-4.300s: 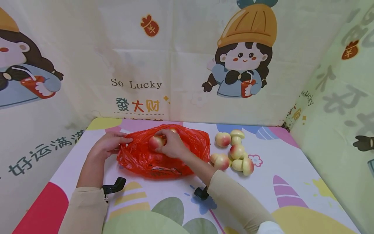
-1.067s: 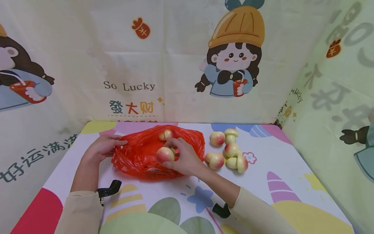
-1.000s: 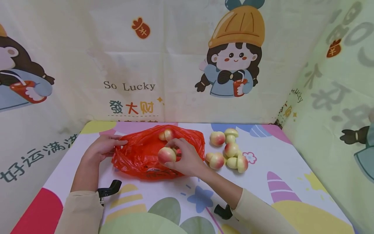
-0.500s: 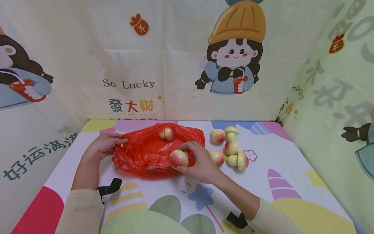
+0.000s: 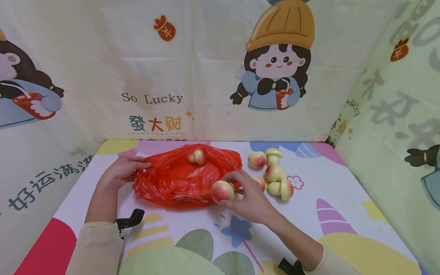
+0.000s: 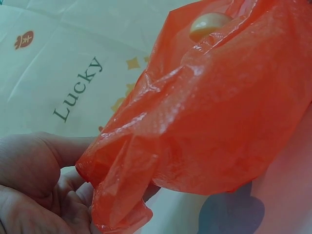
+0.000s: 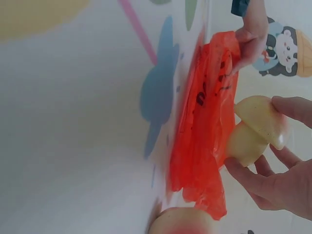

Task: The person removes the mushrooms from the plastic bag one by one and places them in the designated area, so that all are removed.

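Observation:
My right hand (image 5: 252, 198) pinches a toy mushroom (image 5: 222, 191), cream with a red-blushed cap, in front of the bag's right end. In the right wrist view its stem and cap (image 7: 263, 117) sit between thumb and fingers. On the left, my left hand (image 5: 121, 172) grips the edge of a thin red plastic bag (image 5: 168, 179), whose mouth gapes toward me. Another mushroom (image 5: 197, 156) lies inside near the back of the bag; part of its pale surface (image 6: 209, 23) shows in the left wrist view.
Several more toy mushrooms (image 5: 274, 173) lie clustered right of the bag; one (image 5: 260, 182) is partly hidden behind my right hand. A colourful printed mat (image 5: 192, 263) covers the table. A printed cloth backdrop (image 5: 206, 76) closes off the back and sides.
My right hand has lifted the mushroom from inside the bag and carried it right, past the bag's front edge. The left hand keeps its hold on the bag.

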Demonstrator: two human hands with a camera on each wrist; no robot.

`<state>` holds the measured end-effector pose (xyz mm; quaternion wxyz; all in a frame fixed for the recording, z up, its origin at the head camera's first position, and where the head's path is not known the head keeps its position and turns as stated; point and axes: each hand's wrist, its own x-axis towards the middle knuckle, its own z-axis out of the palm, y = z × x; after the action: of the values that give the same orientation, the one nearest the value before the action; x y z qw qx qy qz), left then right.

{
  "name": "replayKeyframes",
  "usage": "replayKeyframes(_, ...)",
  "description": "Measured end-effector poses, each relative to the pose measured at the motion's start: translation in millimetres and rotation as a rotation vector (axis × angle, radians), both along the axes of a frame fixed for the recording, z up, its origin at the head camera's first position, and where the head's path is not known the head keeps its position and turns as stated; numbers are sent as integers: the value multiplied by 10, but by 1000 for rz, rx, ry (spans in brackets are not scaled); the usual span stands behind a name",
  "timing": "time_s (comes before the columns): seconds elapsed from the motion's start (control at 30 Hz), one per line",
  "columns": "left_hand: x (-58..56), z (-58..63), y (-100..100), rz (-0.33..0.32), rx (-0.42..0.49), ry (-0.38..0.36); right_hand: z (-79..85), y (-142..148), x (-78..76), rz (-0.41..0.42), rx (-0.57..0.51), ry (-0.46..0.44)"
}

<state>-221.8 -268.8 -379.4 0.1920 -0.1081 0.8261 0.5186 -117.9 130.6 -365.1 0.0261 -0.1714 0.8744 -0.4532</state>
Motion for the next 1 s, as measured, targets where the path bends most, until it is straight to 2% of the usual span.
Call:
replayKeyframes(0.47, 14, 17, 16, 3, 1, -1, -51, 237, 134, -44, -1, -46)
replayKeyframes(0.73, 19, 21, 18, 5, 0, 0, -99, 362, 195, -39, -8, -6)
replayKeyframes(1.0, 9, 15, 9, 6, -3, 2, -115, 471, 245, -55, 27, -31)
